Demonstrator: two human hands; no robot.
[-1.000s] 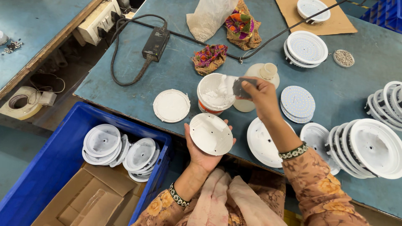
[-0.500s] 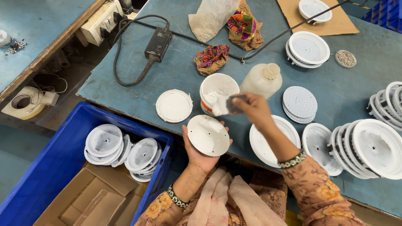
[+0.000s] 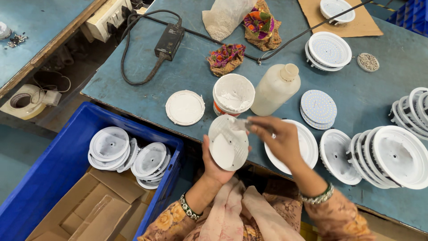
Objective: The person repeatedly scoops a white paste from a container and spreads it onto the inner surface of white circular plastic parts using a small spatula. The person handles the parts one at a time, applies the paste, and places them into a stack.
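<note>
My left hand [image 3: 214,163] holds a round white lamp housing [image 3: 228,143] from below, its flat inside facing up, smeared with white paste. My right hand [image 3: 277,136] pinches a small spatula-like stick [image 3: 240,125] whose tip rests on the housing's upper edge. Just beyond stands an open white tub of white paste [image 3: 233,94], with its round lid [image 3: 185,107] lying to the left. A translucent plastic bottle [image 3: 275,89] leans beside the tub.
Round LED boards [image 3: 318,107] and stacked white housings [image 3: 392,156] lie to the right on the blue-grey table [image 3: 191,67]. A blue crate [image 3: 40,187] at lower left holds more housings [image 3: 109,145] and cardboard. A black power adapter [image 3: 169,41] with cables sits at the back.
My right hand drew the stick out of the paste tub and brought it down onto the housing. My left hand tilted the housing, now smeared with paste.
</note>
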